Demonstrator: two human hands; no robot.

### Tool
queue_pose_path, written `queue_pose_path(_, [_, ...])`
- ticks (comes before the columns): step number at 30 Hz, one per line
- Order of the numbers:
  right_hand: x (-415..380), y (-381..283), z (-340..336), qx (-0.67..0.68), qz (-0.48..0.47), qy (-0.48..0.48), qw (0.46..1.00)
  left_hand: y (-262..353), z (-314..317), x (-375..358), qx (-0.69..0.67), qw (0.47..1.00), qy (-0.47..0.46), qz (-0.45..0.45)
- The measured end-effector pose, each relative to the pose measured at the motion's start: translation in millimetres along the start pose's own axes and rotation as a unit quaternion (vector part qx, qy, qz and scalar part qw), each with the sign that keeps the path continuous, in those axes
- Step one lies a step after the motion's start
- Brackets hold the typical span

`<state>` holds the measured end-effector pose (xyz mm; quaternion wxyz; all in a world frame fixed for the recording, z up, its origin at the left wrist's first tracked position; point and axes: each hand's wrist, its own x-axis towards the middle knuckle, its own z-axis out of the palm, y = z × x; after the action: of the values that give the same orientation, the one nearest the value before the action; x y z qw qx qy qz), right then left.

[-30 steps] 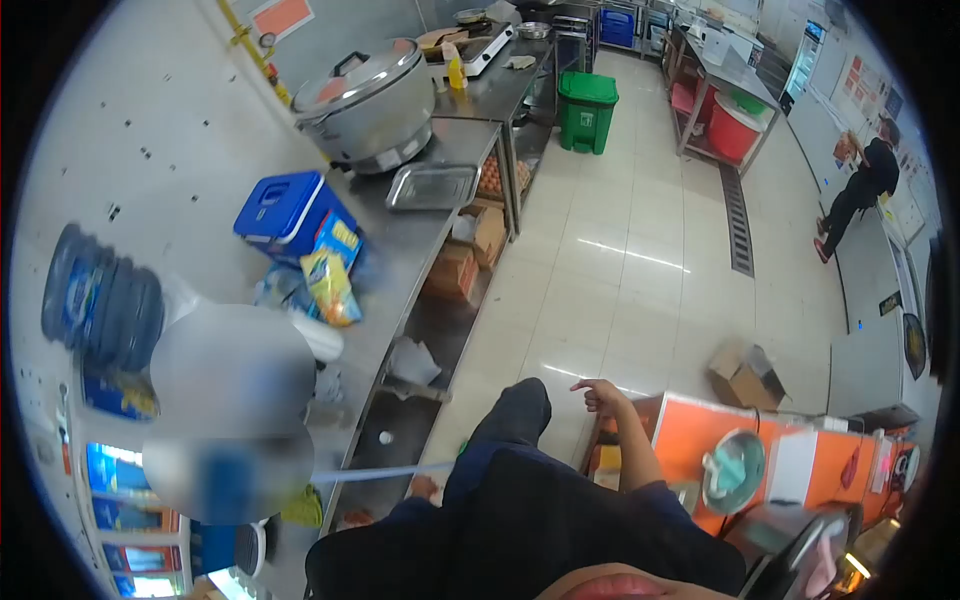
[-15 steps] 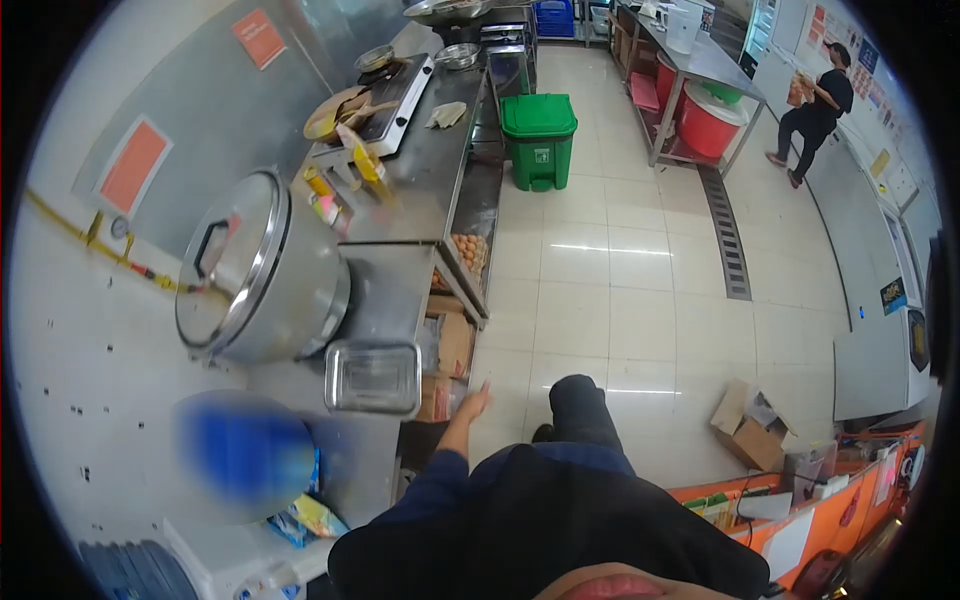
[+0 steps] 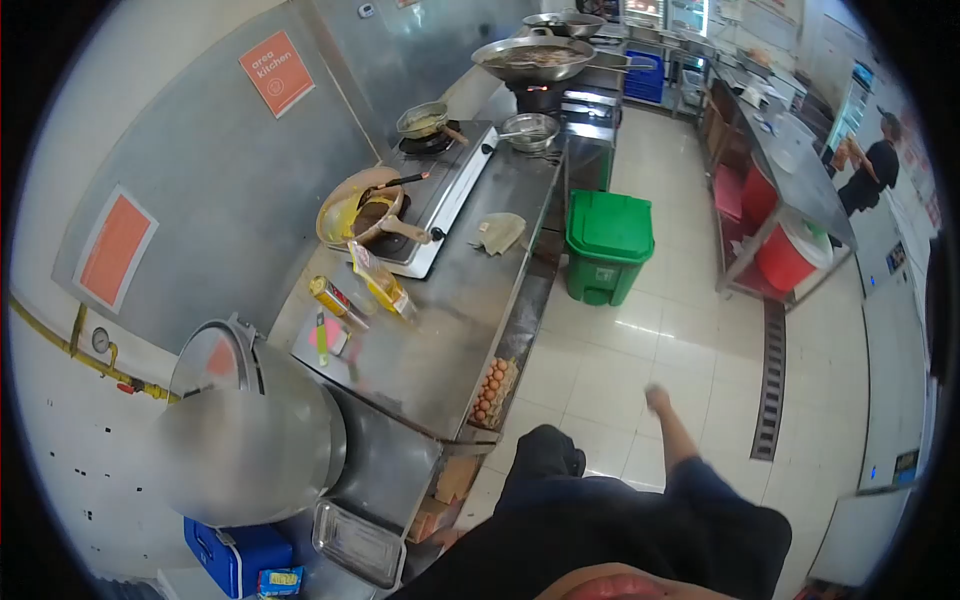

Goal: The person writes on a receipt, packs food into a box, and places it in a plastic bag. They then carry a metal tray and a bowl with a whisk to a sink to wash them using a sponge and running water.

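Observation:
My right hand point(image 3: 657, 398) swings out over the tiled floor, its fingers curled in and no object showing in it. Only a small part of my left hand point(image 3: 447, 538) shows beside my body, near the lower shelf of the steel counter; its fingers are mostly hidden. Close to it lies a rectangular steel tray point(image 3: 358, 543). On the counter point(image 3: 420, 345) ahead are a yellow pouch point(image 3: 382, 282), a yellow can point(image 3: 337, 300) and a green-handled tool point(image 3: 322, 338). A two-burner stove point(image 3: 450, 200) carries a tan frying pan point(image 3: 345, 205) and a small pan point(image 3: 422, 120).
A green pedal bin point(image 3: 608, 245) stands beside the counter's far end. Eggs point(image 3: 492, 390) sit on the lower shelf. A large pot point(image 3: 300, 430) and a blue cooler box point(image 3: 235, 555) are at left. Another person point(image 3: 875, 170) stands by the right-hand steel table point(image 3: 790, 170).
I have moved forward and my view has turned, so the stove and green bin appear nearer. My right hand has come into view; my left has dropped back, mostly out of sight.

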<state>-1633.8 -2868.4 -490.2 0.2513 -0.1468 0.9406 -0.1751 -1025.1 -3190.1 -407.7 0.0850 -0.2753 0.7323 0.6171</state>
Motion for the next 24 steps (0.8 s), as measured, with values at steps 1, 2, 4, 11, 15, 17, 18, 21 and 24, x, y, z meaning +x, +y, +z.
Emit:
queue_pose_path(1, [90,-61,-7,-0.022,-0.085,0.0,0.996,13,-1,14,0.003,1.0,0.02,-0.006])
queue_pose_path(2, [56,-182,-114,0.091,-0.08,0.035,0.992,19,-7,28,0.008,0.999,0.038,-0.012])
queue_pose_path(4, [175,-278,-141,0.1,-0.188,0.082,0.974,38,-23,59,0.02,0.997,0.075,-0.024])
queue_pose_path(11, [395,-532,-215,0.368,-0.131,-0.178,0.903,81,-176,123,0.121,0.973,0.18,-0.081])
queue_pose_path(15, [477,-605,-232,0.494,-0.054,-0.15,0.855,83,-174,180,0.125,0.961,0.225,-0.104])
queue_pose_path(17, [516,-623,-235,0.56,-0.039,-0.148,0.814,90,-181,208,0.14,0.953,0.246,-0.112])
queue_pose_path(18, [533,-630,-236,0.616,-0.024,-0.157,0.771,101,-194,221,0.154,0.947,0.256,-0.114])
queue_pose_path(21, [536,-652,-247,0.672,-0.038,-0.162,0.722,120,-215,254,0.192,0.929,0.291,-0.122])
queue_pose_path(24, [570,-666,-251,0.695,-0.039,-0.182,0.694,151,-231,290,0.236,0.904,0.334,-0.121])
